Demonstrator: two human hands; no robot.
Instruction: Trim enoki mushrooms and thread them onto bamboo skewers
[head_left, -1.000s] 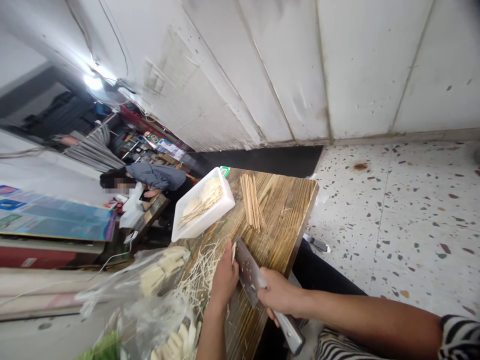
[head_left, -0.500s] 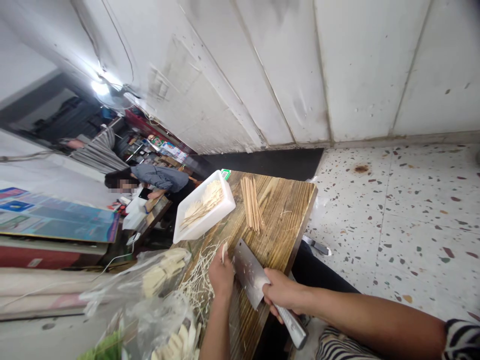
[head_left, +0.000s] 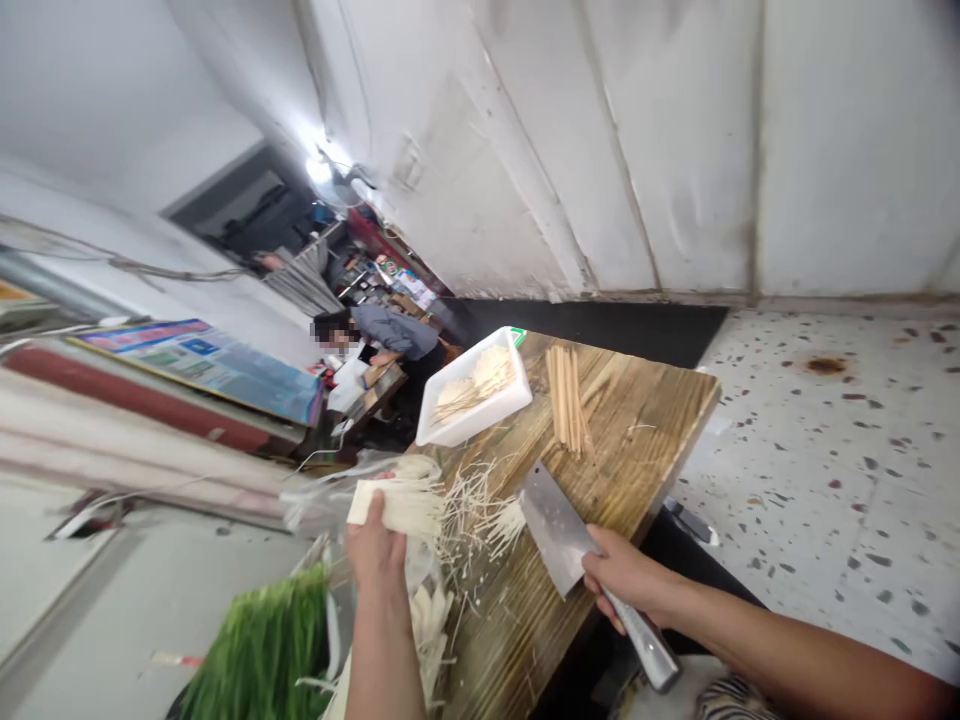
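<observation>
My left hand (head_left: pixel 375 545) is closed, thumb on top, on a pale flat food piece (head_left: pixel 367 502) at the table's left edge, over the plastic bag. Fine pale strands fan out to its right; whether they all belong to it I cannot tell. My right hand (head_left: pixel 626 572) grips the metal handle of a cleaver (head_left: pixel 555 530). Its broad blade is over the wooden table (head_left: pixel 637 450), beside loose thin pale strands (head_left: pixel 469 510). A small bunch of strands (head_left: pixel 506 525) lies close to the blade's left edge.
Wooden skewers (head_left: pixel 568 400) lie bundled on the table. A white tray (head_left: pixel 480 425) at the far left corner holds skewered pale food. Green leafy vegetables (head_left: pixel 259 640) stand at lower left, near more pale slices (head_left: pixel 431 615). A person (head_left: pixel 394 330) works in the background.
My left hand has moved left from beside the blade to the bag and now holds the pale flat piece. A small bunch of strands now shows by the cleaver. The view has shifted left.
</observation>
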